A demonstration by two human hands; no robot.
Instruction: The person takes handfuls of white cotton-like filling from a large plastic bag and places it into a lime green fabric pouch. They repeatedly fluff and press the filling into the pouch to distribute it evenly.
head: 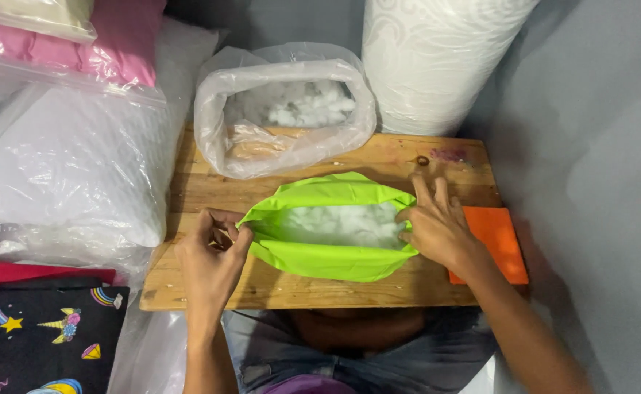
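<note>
Lime-green fabric cover (320, 255), mouth open wide, lying on wooden board (211, 186) right betw. both hands. White fluffy stuffing (346, 222) showing inside the opening.

Left hand (211, 263) at the cover's left corner: thumb & fingers (241, 237) curled in, pinching the green edge, closed on the cloth. Palm side hidden, so exact no. of fingers on the fabric can't be told.

Right hand (437, 226) at the cover's right end: thumb side pressed into the rim, gripping the edge there, while two fingers stick up & out, loose, tips resting on or just over the board. Partly closed grip, holding cover only.

Just beyond the cover, away from the hands: clear plastic bag (284, 117), top rolled open, more white stuffing in it, sitting on the far part of the board.

Beside the right hand, under wrist side: orange flat piece (497, 244), at the board's right edge.

Further past the right hand: big white roll (437, 62) standing upright behind the board.

Out past the left hand: pillows in clear plastic (65, 168), pink one (123, 44) stacked behind. Nearer, below the left forearm: dark cloth w/ unicorn & star print (43, 335).

Jeans-clad lap (364, 354) under the board's near edge.
</note>
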